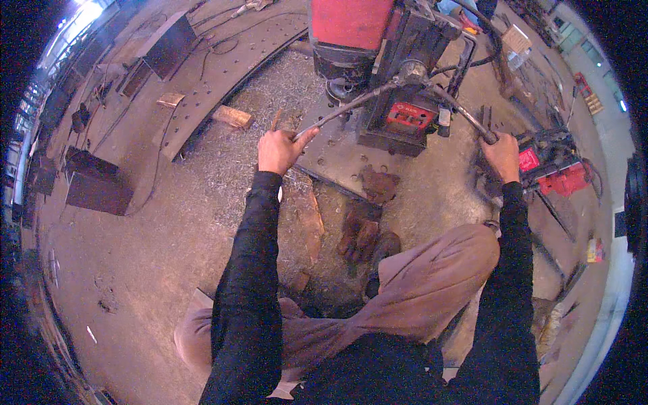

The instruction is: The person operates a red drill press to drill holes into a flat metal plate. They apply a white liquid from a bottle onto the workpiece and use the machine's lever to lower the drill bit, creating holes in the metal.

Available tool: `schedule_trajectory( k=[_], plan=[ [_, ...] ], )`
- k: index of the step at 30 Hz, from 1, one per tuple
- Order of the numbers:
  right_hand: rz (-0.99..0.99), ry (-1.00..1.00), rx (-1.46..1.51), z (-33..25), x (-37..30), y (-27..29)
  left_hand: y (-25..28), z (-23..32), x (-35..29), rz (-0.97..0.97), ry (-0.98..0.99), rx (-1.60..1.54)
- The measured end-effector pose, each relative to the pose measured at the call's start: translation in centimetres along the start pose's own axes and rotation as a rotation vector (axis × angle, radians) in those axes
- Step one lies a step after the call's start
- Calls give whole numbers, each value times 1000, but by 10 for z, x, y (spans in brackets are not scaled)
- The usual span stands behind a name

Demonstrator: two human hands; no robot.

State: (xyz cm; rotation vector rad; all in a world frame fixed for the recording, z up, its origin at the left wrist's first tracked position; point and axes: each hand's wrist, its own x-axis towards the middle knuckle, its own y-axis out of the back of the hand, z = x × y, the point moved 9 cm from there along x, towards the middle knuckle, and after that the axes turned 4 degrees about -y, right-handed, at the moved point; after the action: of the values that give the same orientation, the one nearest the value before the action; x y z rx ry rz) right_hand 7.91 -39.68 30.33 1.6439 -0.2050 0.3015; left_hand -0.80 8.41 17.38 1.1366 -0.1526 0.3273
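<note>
Your hands are well apart, each closed on its own bar. Left hand (278, 152): clamped near the outer end of the left handle (358, 102), thumb laid along the metal; the undersides of the fingers are hidden. Right hand (503, 156): fist wrapped on the dark end of the right handle (466, 115). Both bars are slim, round, worn metal, spreading from the round hub (410, 69) on the drill (388, 115).

Drill is ahead of you, between and beyond your hands, upright on the steel plate (351, 156). Boxy black body, smooth red cover (351, 23) on its left. Plate is flat, grey-brown, with round holes.

Curly metal shavings (223, 152) litter the gritty floor left of the plate. Rough wood block (233, 117) lies among them, near the long perforated beam (263, 47). Splintery wood strip (311, 223) lies nearer you.
</note>
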Motion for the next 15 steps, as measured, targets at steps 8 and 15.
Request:
schedule_trajectory(
  k=[8, 15],
  plan=[
    [24, -8, 6, 8, 7, 4, -8, 6, -6, 45, -50, -2],
    [15, -10, -44, 8, 6, 13, -22, -1, -3, 30, -5, -40]
  ],
)
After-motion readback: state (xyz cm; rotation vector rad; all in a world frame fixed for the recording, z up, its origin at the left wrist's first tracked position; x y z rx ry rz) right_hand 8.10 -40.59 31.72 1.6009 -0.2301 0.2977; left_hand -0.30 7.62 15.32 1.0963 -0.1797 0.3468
